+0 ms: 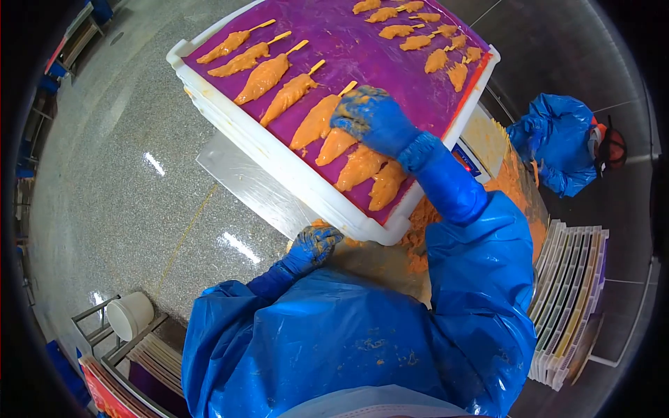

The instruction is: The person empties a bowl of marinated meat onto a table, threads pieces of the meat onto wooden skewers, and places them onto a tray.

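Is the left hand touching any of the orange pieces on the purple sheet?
Apart. The head view shows the left hand outside the tray, with the white rim between it and the orange pieces.

I am in a food plant, in a room where meat is made up on sticks. Rows of coated meat [265, 78] on sticks lie on a purple sheet [327, 42] in a white tray [279, 163]. Orange scraps [420, 233] lie on the desk [366, 268] below it. Smooth speckled floor [125, 181], metal wall panels [592, 56], stacked trays [568, 299] and a white bucket [130, 315] surround me, and a co-worker [557, 143] wears blue plastic sleeves like mine.
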`<state>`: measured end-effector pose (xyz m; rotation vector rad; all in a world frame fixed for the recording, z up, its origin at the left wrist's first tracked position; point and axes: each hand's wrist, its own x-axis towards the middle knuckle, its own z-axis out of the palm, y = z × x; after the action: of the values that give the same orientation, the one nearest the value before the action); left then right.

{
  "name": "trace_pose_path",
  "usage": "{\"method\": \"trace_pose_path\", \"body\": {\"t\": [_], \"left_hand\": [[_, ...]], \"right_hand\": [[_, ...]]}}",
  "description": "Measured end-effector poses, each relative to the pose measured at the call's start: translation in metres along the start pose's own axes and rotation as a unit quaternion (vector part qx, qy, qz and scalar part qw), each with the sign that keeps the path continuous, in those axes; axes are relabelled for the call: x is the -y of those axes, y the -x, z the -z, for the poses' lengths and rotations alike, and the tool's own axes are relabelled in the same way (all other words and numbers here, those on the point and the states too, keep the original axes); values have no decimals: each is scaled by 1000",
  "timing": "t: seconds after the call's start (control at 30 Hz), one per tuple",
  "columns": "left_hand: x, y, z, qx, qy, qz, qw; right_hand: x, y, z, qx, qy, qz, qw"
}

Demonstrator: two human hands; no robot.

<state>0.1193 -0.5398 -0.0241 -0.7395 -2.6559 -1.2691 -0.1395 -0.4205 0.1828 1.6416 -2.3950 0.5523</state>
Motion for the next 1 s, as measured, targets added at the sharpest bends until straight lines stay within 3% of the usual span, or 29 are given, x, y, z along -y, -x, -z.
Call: {"method": "trace_pose_path", "body": {"t": [0.1, 0.23, 0.3, 0.43, 0.67, 0.73, 0.77, 0.83, 1.0], "left_hand": [[0, 0, -2, -43, -15, -17, 999], [6, 1, -4, -52, 5, -21, 998], [5, 3, -6, -38, 0, -6, 999], [0, -1, 0, -33, -24, -5, 999], [0, -2, 0, -29, -22, -21, 999], [1, -1, 0, -35, -14, -24, 999], [2, 1, -2, -35, -16, -19, 999], [2, 3, -4, -31, -17, -19, 999], [4, 2, -8, -25, -40, -24, 999]], "right_hand": [[-5, -15, -9, 50, -1, -9, 999], [8, -14, -4, 37, -7, -6, 999], [11, -7, -18, 15, -20, 77, 997], [15, -16, -13, 15, -56, 4, 998], [-13, 9, 18, 64, -37, -47, 996], [-4, 16, 34, -75, -61, -24, 995], [-1, 25, 36, -75, -61, -26, 995], [6, 45, 42, 22, -96, -73, 992], [4, 75, 23, 22, -133, -82, 988]]}}
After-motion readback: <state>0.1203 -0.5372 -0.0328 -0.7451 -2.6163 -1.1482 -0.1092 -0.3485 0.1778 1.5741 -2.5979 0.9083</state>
